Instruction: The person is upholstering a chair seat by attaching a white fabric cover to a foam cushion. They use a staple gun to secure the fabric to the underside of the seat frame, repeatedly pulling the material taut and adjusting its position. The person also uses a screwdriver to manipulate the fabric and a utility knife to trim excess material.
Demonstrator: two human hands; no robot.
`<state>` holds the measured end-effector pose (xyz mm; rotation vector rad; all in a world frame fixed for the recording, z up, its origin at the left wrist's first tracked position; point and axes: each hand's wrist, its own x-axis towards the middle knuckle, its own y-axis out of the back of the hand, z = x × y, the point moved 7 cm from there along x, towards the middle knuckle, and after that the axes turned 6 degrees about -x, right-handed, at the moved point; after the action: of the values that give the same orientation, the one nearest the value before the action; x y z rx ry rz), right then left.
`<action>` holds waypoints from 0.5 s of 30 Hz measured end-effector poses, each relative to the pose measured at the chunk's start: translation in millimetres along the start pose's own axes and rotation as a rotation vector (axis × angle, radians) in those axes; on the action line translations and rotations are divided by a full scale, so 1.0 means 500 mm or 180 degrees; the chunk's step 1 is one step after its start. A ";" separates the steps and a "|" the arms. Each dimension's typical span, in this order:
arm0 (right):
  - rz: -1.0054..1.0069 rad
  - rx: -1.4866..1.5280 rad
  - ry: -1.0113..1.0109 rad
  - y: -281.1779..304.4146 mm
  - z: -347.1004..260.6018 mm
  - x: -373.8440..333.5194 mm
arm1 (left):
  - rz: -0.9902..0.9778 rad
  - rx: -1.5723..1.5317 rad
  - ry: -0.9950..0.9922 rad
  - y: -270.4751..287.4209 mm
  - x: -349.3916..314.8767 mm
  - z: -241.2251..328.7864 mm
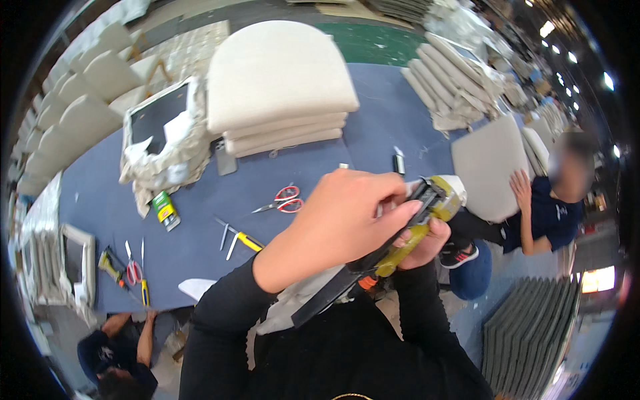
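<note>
Above my lap, a yellow-green staple gun (pixel 406 251) with a long black magazine is tilted, its head up and to the right. My right hand (pixel 432 244) wraps round its yellow-green body from the right. Reaching over from the left, my left hand (pixel 357 212) has its fingers curled and its thumb pressed on the black part near the head. Its inner fingertips are partly hidden. Pale fabric (pixel 293 300) lies under the magazine, against my black clothing. Red-handled scissors (pixel 288 199) rest on the blue table just left of my left hand.
Stacked beige cushions (pixel 280 73) stand at the table's far side. On the blue table (pixel 193 247) lie a yellow-handled screwdriver (pixel 249 240), a green-yellow packet (pixel 166 211) and another staple gun (pixel 112 265). One co-worker (pixel 553 207) holds a beige panel (pixel 490 170) at right; another (pixel 117 353) is lower left.
</note>
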<state>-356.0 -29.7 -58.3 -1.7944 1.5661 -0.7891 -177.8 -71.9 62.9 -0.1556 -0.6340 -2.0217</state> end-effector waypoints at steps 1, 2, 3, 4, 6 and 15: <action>-0.0011 0.0033 -0.0068 0.005 0.008 0.000 | 0.0081 -0.0031 -0.0191 0.002 0.001 0.004; 0.0167 -0.0034 -0.0020 0.003 0.008 -0.004 | 0.0171 -0.0050 -0.0356 0.002 0.001 0.006; -0.0035 -0.0361 -0.0052 0.006 0.004 -0.004 | 0.0260 -0.0061 -0.0518 0.004 -0.004 0.011; 0.0209 -0.0254 0.0005 0.004 0.006 -0.006 | 0.0225 0.0035 -0.0445 -0.001 -0.007 0.010; 0.0220 -0.0230 0.0038 -0.006 0.008 0.001 | 0.0162 0.0206 -0.0334 -0.004 -0.014 0.012; -0.0069 -0.0030 -0.0128 -0.015 0.006 0.030 | 0.0499 0.1044 -0.0459 -0.002 -0.054 0.012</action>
<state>-347.1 -43.8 -53.8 -1.8257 1.5294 -0.7525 -165.7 -47.7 57.9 -0.1506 -1.0032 -1.7404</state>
